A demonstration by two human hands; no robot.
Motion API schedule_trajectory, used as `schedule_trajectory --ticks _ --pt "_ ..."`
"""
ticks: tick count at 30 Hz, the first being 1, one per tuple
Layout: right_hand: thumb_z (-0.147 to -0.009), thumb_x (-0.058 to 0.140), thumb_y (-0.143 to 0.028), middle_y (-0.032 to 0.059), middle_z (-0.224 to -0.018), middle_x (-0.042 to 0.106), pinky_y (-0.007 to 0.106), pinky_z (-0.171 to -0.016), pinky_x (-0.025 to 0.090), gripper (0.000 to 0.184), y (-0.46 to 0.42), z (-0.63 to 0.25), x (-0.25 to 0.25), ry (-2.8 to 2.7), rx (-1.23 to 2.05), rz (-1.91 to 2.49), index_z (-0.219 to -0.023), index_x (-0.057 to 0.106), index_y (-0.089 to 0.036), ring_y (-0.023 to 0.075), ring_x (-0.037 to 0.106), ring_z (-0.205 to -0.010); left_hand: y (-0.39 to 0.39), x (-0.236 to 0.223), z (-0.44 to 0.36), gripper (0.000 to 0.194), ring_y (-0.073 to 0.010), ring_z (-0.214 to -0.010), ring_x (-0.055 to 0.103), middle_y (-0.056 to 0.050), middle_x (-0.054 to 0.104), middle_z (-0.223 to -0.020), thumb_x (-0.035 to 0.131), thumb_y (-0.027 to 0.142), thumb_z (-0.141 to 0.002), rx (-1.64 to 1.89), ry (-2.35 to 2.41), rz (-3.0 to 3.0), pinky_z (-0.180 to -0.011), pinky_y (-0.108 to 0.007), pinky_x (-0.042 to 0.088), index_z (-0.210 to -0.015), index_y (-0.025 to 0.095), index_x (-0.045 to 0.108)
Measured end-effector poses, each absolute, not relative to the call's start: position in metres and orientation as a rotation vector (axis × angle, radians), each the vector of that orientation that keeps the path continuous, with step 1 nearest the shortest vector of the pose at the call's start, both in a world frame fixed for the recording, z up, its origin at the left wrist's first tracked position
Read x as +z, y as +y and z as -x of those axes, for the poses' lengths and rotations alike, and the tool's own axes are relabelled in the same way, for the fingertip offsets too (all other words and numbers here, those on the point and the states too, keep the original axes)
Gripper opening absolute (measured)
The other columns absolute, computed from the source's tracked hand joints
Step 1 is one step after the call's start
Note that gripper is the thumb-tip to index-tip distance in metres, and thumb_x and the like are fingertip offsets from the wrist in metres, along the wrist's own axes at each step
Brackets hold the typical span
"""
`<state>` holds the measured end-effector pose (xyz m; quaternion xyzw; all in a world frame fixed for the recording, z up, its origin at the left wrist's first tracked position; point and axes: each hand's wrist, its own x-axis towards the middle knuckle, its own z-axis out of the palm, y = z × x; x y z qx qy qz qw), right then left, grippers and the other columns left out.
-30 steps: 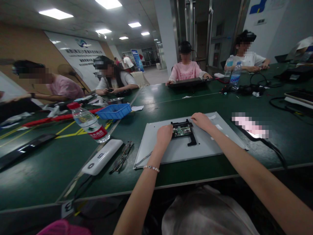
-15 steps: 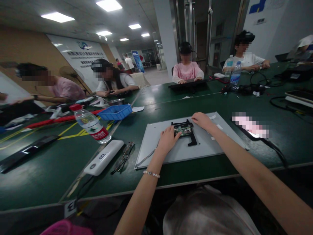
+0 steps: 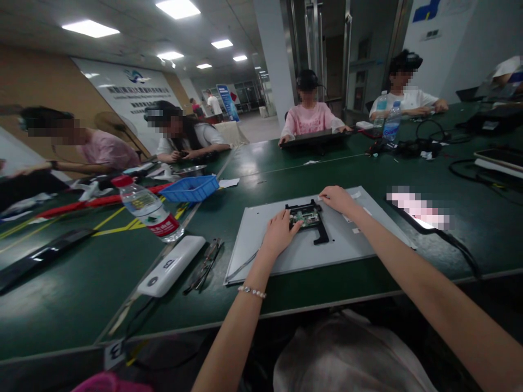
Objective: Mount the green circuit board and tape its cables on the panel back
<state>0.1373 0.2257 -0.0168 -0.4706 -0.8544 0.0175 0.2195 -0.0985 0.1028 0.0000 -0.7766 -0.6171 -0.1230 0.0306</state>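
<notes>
A light grey flat panel lies on the table in front of me. On it sits a black bracket with a green circuit board in its upper part. My left hand grips the board's left side, thumb over its lower edge and fingers along the left. My right hand is closed at the upper right corner of the bracket, fingertips pressed together. Whatever lies between them is too small to make out. A thin cable runs from under my left wrist to the panel's lower left corner.
Left of the panel lie glasses, a white power bank, a water bottle and a blue tray. On the right, a lit phone has a cable attached. Several people sit around the green table.
Both hands stay almost where they were on the board and bracket. The view has shifted slightly. Across the table, a person's hands have spread to both ends of a black panel.
</notes>
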Motion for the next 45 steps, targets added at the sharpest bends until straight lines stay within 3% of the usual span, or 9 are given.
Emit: schedule_trajectory --ticks 4,9,25,38,45 --pt "-0.089 0.057 -0.034 0.0091 -0.102 0.071 0.027 -0.079 0.043 0.026 0.226 -0.14 -0.011 -2.474 0.027 1.223 -0.099 0.073 -0.016 0.0208 0.064 -0.091 0.103 -0.001 0.099 0.059 -0.0283 -0.127 0.047 -0.017 0.05 -0.139 0.035 0.054 -0.095 -0.404 -1.883 2.398 -0.103 -0.039 0.037 -0.136 0.011 0.044" --pt "-0.092 0.051 -0.022 0.0099 -0.101 0.071 0.027 -0.08 0.043 0.024 0.224 -0.135 -0.011 -2.479 -0.087 1.283 -0.094 0.073 -0.016 0.0215 0.063 -0.096 0.103 -0.002 0.099 0.06 -0.0278 -0.128 0.046 -0.018 0.049 -0.139 0.035 0.054 -0.096 -0.414 -1.88 2.399 -0.104 -0.039 0.036 -0.136 0.01 0.043" --pt "-0.093 0.048 -0.019 0.0082 -0.107 0.071 0.029 -0.091 0.043 0.027 0.203 -0.096 0.002 -2.428 -0.054 1.121 -0.105 0.072 -0.018 0.0209 0.061 -0.104 0.102 -0.003 0.099 0.059 -0.0282 -0.126 0.048 -0.018 0.051 -0.137 0.036 0.053 -0.095 -0.422 -1.888 2.389 -0.102 -0.038 0.037 -0.136 0.011 0.042" --pt "-0.093 0.049 -0.025 0.0082 -0.099 0.072 0.025 -0.087 0.043 0.027 0.211 -0.095 -0.008 -2.435 0.211 1.096 -0.092 0.075 -0.017 0.0182 0.064 -0.095 0.097 0.002 0.096 0.059 -0.0292 -0.127 0.047 -0.018 0.049 -0.139 0.037 0.052 -0.095 -0.423 -1.921 2.388 -0.103 -0.038 0.035 -0.137 0.011 0.042" --pt "-0.087 0.057 -0.02 0.008 -0.102 0.072 0.025 -0.088 0.044 0.021 0.218 -0.094 -0.014 -2.418 0.239 1.092 -0.096 0.075 -0.017 0.0185 0.064 -0.097 0.099 -0.001 0.097 0.06 -0.0292 -0.126 0.048 -0.018 0.049 -0.139 0.037 0.053 -0.095 -0.422 -1.922 2.384 -0.103 -0.039 0.035 -0.137 0.01 0.042"
